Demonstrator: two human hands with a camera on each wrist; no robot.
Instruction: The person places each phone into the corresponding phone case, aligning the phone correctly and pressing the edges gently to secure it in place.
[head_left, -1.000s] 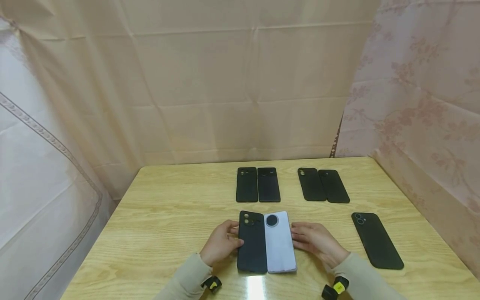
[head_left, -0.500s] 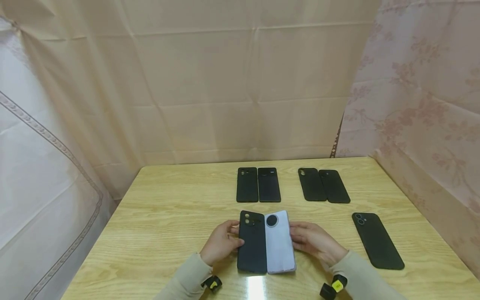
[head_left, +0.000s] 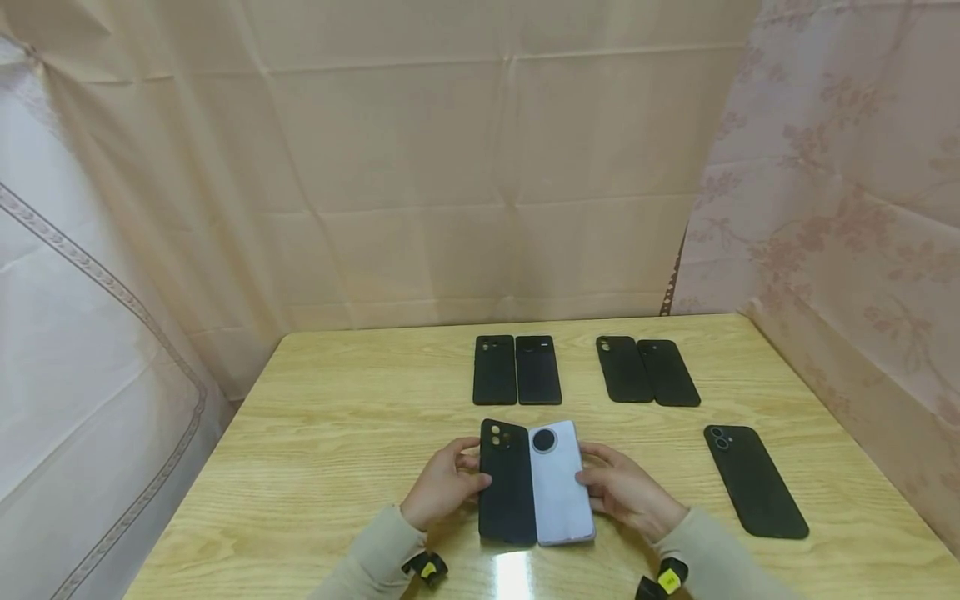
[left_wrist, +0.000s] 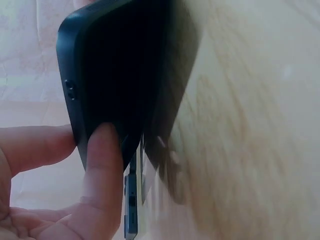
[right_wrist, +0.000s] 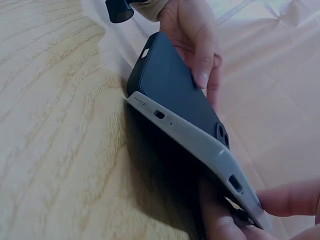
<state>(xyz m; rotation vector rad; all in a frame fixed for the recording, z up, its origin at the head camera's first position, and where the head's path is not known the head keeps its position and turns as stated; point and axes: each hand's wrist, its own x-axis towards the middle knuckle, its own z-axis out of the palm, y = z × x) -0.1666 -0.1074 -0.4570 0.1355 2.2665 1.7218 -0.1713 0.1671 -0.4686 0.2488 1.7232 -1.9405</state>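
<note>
My left hand pinches a black phone case by its left edge. In the left wrist view the case stands raised off the table on that side, thumb and a finger on either side of it. My right hand pinches a whitish phone with a round black camera by its right edge. The right wrist view shows the phone's end edge with its port, the phone tilted with its outer side lifted. The inner edges of case and phone meet near the table.
Farther back lie two side-by-side pairs: a black case beside a dark phone, and a black case beside a dark phone. A black phone with two lenses lies on the wooden table at right.
My right hand has shifted slightly left, and its thumb now lies on the whitish phone's right edge. The black case has moved a little right and appears tilted more.
</note>
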